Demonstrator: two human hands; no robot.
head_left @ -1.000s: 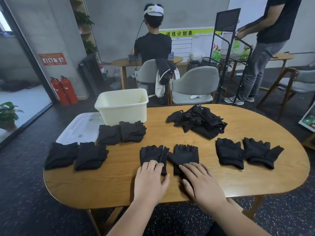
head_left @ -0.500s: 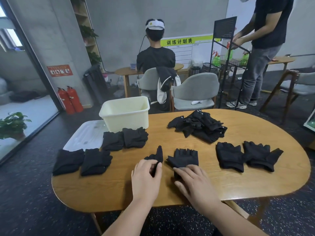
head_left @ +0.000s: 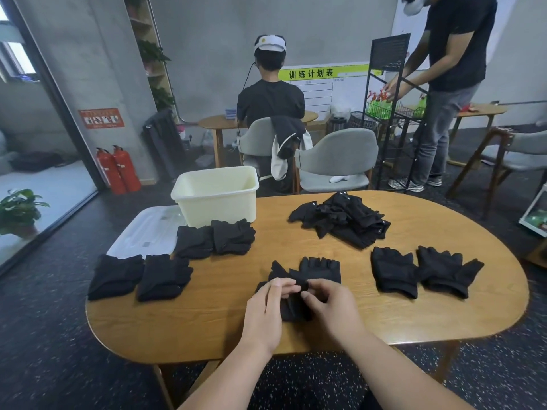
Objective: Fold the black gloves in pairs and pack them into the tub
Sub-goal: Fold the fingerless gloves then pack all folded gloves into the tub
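Fingertips (head_left: 284,288) of both hands curl inward and pinch a raised flap of the middle pair of gloves (head_left: 321,269), which lies on the near centre of the wooden table (head_left: 384,321). The left hand (head_left: 266,309) and right hand (head_left: 333,306) sit knuckles-up, nearly touching, with forearms reaching in from the near edge. To the right lies a flat pair (head_left: 426,272); farther off is a loose pile (head_left: 340,220). To the left rest two folded bundles (head_left: 139,276) and, farther off, two more bundles (head_left: 216,238), just beside the cream tub (head_left: 219,193) and its lid (head_left: 148,232).
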